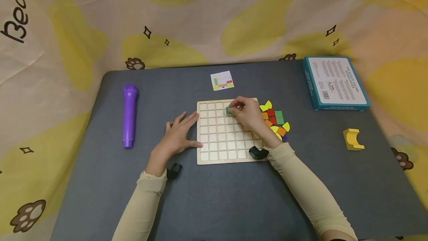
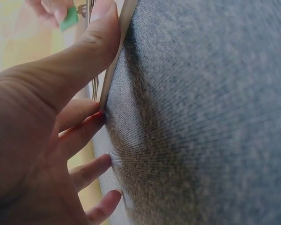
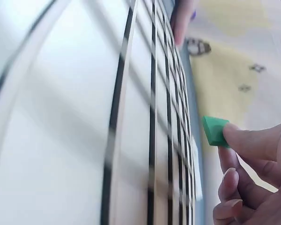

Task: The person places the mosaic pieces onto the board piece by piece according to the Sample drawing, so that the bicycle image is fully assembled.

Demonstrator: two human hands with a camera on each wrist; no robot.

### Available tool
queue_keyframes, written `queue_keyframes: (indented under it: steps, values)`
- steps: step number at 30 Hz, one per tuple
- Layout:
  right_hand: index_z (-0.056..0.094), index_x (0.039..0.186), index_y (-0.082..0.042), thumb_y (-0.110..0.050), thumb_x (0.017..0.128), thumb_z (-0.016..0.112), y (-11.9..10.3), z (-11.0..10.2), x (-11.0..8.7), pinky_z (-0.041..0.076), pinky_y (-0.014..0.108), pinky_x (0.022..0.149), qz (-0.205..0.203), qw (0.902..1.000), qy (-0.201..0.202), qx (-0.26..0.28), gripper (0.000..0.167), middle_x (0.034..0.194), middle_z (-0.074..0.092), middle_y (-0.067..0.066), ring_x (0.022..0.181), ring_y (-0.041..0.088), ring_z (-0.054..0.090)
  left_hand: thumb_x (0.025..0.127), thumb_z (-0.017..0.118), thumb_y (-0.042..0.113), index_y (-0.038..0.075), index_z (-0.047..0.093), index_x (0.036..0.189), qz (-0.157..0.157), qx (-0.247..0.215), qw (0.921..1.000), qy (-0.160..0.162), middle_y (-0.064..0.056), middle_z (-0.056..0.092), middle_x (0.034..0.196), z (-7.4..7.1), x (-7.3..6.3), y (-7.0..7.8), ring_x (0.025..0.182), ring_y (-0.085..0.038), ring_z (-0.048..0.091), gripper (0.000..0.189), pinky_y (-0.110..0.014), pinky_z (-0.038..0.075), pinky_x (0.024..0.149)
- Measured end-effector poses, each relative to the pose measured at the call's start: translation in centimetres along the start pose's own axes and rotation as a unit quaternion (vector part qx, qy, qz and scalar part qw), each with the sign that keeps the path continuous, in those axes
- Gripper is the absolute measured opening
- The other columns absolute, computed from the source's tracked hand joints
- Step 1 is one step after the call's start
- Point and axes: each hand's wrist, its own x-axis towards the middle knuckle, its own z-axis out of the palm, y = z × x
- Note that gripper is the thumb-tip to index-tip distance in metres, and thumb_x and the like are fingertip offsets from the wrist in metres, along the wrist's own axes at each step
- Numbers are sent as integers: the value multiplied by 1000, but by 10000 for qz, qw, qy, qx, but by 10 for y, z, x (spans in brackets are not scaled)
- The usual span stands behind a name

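A pale wooden grid board lies on the dark table. Over its upper part, my right hand pinches a green square tile between thumb and fingertips. In the right wrist view the tile is held above the board's cells. My left hand rests at the board's left side, fingers spread, its thumb over the edge. The left wrist view shows the thumb and fingertips right at the board's edge. Beyond the board lies a small pattern card with coloured squares on a grid.
Several red, orange, yellow and blue pieces lie right of the board, with more green tiles. A purple microphone lies at the left. At the right are a teal box and a yellow arch block. A printed cloth hangs behind.
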Motion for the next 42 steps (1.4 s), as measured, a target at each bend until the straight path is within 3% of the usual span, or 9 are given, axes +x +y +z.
queue_keyframes:
  steps: [6,10,18,22,29,34,42]
  values:
    - [80,95,-6,-12,95,81,-17,33,4,41,26,65,-19,9983,-541,204,6,83,72,7,68,16,54,81,92,40,19,28,170,-24,25,10000,-3,-1,25,178,0,1,-2,165,-39,15,112,-64,23,112]
    - [80,94,-7,-13,96,81,-23,45,4,45,27,67,30,9963,-843,140,6,85,75,7,70,15,61,81,92,40,19,27,170,-40,-32,10000,-26,0,24,178,-1,0,-2,165,-39,13,112,-64,22,113]
    - [82,87,-10,-14,93,83,-26,50,3,50,37,82,-83,9918,-929,-876,7,97,68,6,94,22,63,81,92,40,19,27,171,-88,-19,9999,-49,0,24,178,0,0,-2,166,-38,13,113,-64,22,114]
    - [82,84,-12,-15,93,83,-27,47,0,51,39,80,-116,9890,-874,-1186,10,97,67,5,97,24,61,81,92,40,20,27,171,-88,-13,10000,-40,1,23,178,0,0,-2,166,-38,13,113,-64,22,114]
    - [81,89,-8,-13,94,80,-14,11,-10,49,39,76,172,9924,-549,-1084,6,94,69,8,91,26,63,82,91,40,19,27,170,-23,35,10000,6,0,24,178,2,0,-3,165,-39,14,111,-65,23,112]
    - [78,94,-3,-10,96,76,11,-31,-21,45,37,71,365,9951,-179,-906,7,98,67,13,81,28,57,81,92,40,19,27,171,-10,74,10000,7,-1,23,178,3,0,-4,166,-39,13,113,-65,23,112]
    - [74,105,3,-10,99,74,51,-101,-32,43,37,69,706,9887,232,-1300,14,100,64,21,82,31,53,81,92,41,18,26,171,17,29,10000,-24,-1,23,178,3,1,-3,166,-39,12,113,-64,22,112]
